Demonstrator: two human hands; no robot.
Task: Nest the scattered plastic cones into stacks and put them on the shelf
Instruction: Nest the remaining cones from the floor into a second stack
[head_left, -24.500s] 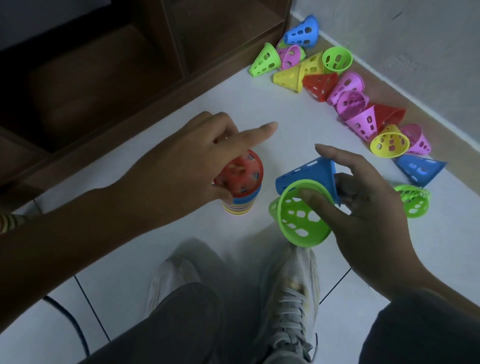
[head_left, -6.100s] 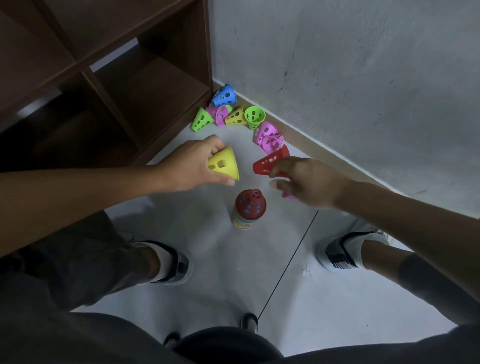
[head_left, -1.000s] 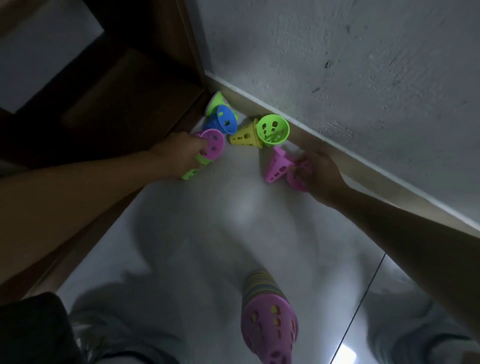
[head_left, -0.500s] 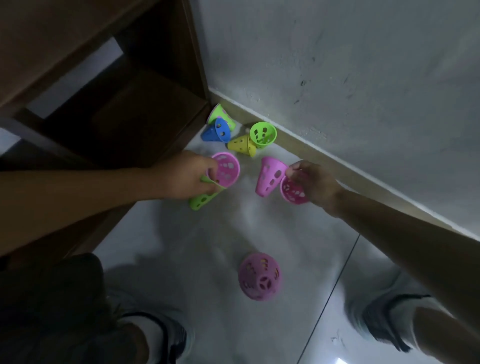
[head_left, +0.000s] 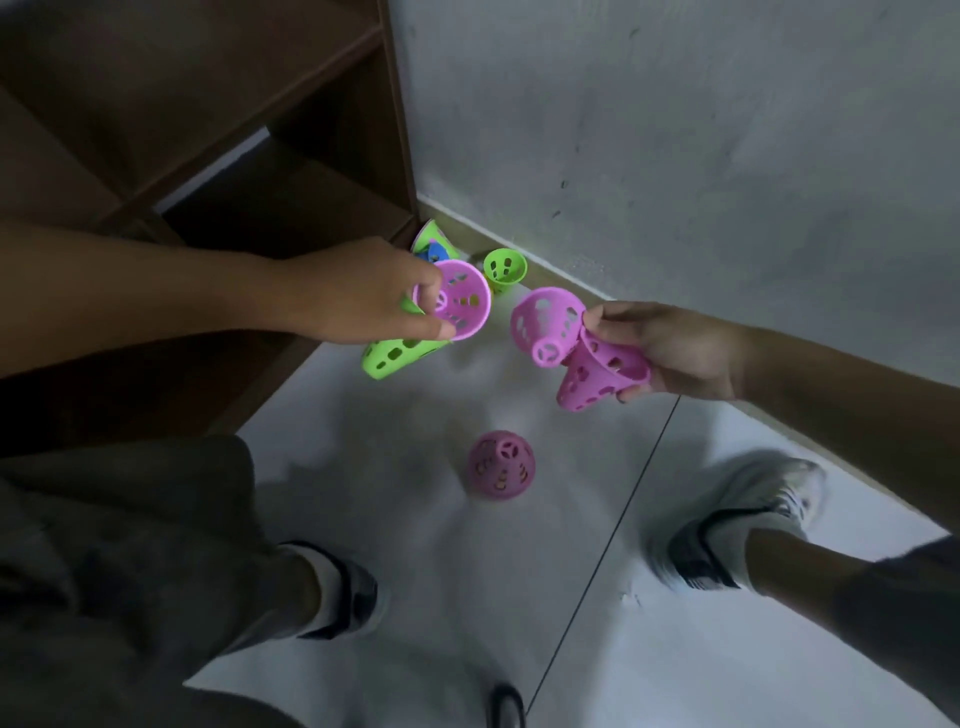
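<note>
One view only: head cam, wide-angle, so there's no second view to share anything with. You're looking steeply down and a bit forward from above your own legs. Floor (head_left: 426, 545) fills the lower half; wall (head_left: 701, 130) runs across the upper right and shelf (head_left: 197, 104) sits upper left, meeting in the corner near centre top. Both forearms enter from the sides, left hand (head_left: 363, 299) and right hand (head_left: 680, 353) at mid-frame, close to the lens. Your shoes sit at the bottom edges. Straight lines bow toward the borders.
</note>
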